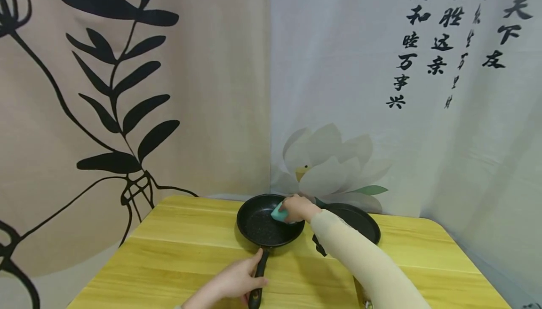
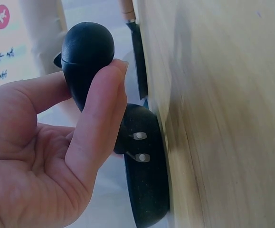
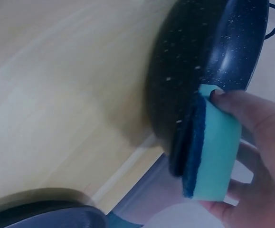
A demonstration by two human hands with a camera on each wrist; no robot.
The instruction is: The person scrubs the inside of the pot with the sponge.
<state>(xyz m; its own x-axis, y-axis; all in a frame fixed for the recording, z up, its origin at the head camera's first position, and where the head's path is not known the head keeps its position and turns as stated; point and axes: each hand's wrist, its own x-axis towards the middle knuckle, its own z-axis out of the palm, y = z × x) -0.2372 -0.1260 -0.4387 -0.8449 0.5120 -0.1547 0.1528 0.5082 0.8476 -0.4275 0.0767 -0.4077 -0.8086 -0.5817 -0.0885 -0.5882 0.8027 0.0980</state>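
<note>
A black speckled frying pan sits on the wooden table, its handle pointing towards me. My left hand grips that handle; the left wrist view shows thumb and fingers curled round it. Over the right side of the pan, my right hand pinches a sponge. In the right wrist view the sponge is mint green with a dark scouring layer, and that dark side lies against the pan's rim. Part of the sponge is hidden by my fingers.
A second dark pan lies to the right, partly behind my right forearm. A wooden-handled knife-like tool shows in the left wrist view. The wooden table backs onto a printed curtain.
</note>
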